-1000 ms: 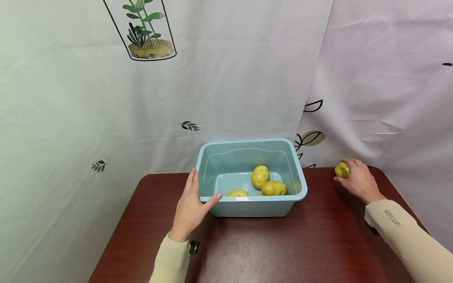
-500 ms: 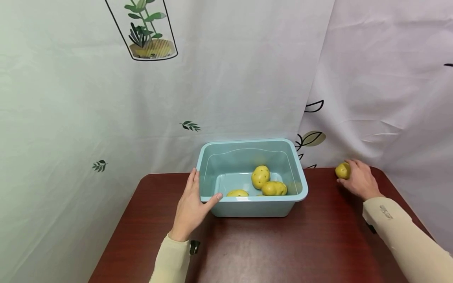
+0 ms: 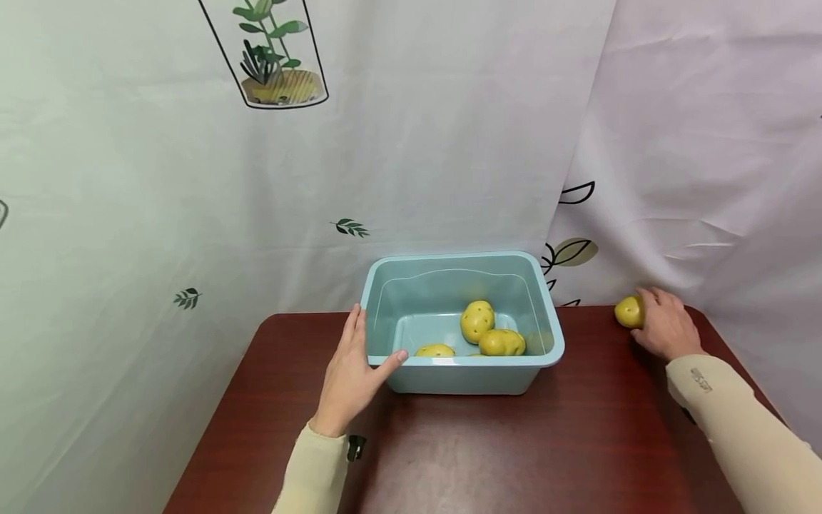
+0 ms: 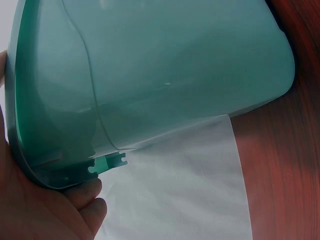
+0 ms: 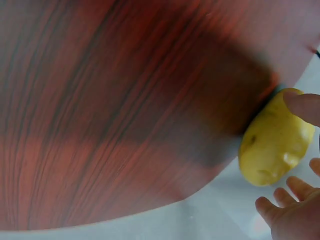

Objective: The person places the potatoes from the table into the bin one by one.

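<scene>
A yellow potato [image 3: 628,312] sits at the back right of the table, close to the wall cloth. My right hand [image 3: 669,327] is at its right side, fingers loosely spread. In the right wrist view the thumb overlaps one end of the potato [image 5: 275,140], while the fingertips show below it, apart from its skin. My left hand [image 3: 347,382] rests on the near left corner of a light blue plastic bin [image 3: 472,378], thumb over the front rim and straight fingers along the left side. In the bin lie several potatoes [image 3: 477,321], one mostly hidden behind the front rim.
The dark red wooden table [image 3: 514,457] has rounded back corners. White cloth [image 3: 449,143] printed with leaves and a plant jar hangs right behind the bin and along both sides.
My right thumb and fingers have drawn back to the right, off the potato, which stays in place on the table. The left hand and the bin hold still; the head view shifts slightly.
</scene>
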Demonstrator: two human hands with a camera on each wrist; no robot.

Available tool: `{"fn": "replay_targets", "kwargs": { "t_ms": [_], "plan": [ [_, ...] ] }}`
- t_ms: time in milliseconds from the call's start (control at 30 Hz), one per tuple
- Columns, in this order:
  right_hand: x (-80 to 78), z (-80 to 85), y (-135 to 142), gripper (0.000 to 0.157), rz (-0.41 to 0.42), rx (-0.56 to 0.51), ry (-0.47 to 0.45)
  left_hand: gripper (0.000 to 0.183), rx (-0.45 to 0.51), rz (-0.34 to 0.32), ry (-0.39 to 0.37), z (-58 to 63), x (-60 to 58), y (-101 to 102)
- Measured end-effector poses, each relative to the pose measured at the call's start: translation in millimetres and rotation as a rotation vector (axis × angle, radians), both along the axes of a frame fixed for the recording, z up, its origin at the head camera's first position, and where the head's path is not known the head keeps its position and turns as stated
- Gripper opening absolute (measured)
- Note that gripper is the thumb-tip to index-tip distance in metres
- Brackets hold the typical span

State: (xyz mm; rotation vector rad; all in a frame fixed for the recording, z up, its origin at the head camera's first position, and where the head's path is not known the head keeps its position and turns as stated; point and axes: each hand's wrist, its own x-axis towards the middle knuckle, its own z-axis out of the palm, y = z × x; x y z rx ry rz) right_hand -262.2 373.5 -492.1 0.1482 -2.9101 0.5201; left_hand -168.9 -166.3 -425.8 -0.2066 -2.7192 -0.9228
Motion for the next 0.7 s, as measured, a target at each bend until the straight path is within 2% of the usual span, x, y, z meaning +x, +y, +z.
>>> {"fn": "replay_targets", "kwargs": {
  "t_ms": [433,700],
  "plan": [
    [-4.7,-9.2,0,0.08,-0.013,0.023,-0.013,0.108,-0.004,0.0,-0.004,1.2,-0.1,1],
    [-3.3,-14.4,3,0.075,-0.038,0.011,-0.026,0.108,-0.011,0.008,0.002,-0.8,-0.3,1]
  ]
}}
